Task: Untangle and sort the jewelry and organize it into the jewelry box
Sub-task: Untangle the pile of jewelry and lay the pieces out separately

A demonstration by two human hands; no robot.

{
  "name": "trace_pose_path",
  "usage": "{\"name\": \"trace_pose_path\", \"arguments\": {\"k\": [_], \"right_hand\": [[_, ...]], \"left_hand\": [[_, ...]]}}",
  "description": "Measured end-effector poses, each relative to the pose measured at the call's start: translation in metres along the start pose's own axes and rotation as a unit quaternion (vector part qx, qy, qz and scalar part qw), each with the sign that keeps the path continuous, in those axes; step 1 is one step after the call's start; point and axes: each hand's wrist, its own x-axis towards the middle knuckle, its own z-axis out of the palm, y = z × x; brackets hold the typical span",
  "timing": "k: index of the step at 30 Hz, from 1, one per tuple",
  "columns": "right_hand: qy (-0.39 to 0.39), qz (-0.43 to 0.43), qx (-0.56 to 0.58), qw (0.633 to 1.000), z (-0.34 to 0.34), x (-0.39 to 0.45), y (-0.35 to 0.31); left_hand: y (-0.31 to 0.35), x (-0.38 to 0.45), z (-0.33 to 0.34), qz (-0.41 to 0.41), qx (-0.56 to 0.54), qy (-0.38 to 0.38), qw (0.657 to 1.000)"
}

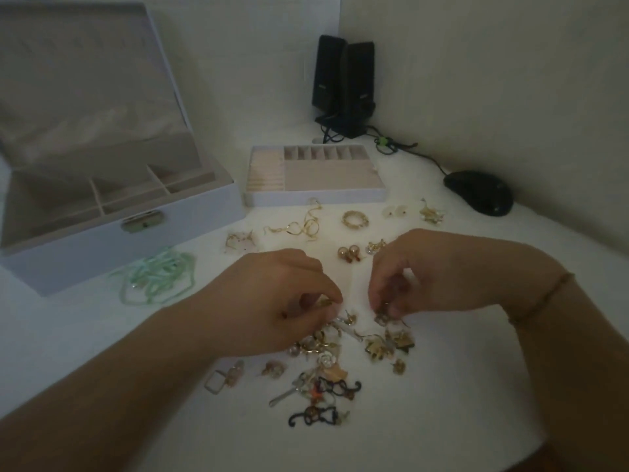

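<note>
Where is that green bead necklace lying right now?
In the head view, the green bead necklace lies on the left of the table, against the front of the open jewelry box, beyond the left hand.

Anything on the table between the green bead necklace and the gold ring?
Head view: between the green bead necklace and the gold ring lie a pale pink earring pair and tangled gold hook earrings.

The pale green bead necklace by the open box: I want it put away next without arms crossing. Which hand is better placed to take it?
Probably the left hand. The pale green bead necklace lies on its side, just beyond its wrist, beside the white jewelry box. The right hand would have to cross over.
</note>
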Motion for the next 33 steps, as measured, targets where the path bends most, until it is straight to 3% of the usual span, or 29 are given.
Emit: {"name": "trace_pose_path", "arguments": {"k": [5,10,15,21,27,33], "right_hand": [[-0.089,0.02,-0.078,0.993,-0.028,0.03,-0.018],[-0.124,-0.05,0.071,0.988,-0.025,0.041,-0.005],[-0.077,-0.125,0.239,0.96,-0.015,0.036,0.014],[-0.031,-0.21,0.354,0.911,-0.008,0.044,0.01],[-0.003,-0.214,0.353,0.911,-0.004,0.044,0.006],[0.002,-0.171,0.268,0.948,-0.007,0.04,0.007]], "left_hand": [[-0.001,0.0,-0.004,-0.004,0.003,-0.023,1.0],[-0.002,-0.001,-0.004,-0.013,-0.039,-0.015,0.999],[-0.001,0.002,0.0,-0.025,-0.069,0.061,0.995],[0.005,0.005,0.007,-0.089,-0.204,0.084,0.971],[0.003,0.006,0.007,-0.107,-0.302,0.078,0.944],[0.004,0.005,-0.002,-0.085,-0.302,0.05,0.948]]}}
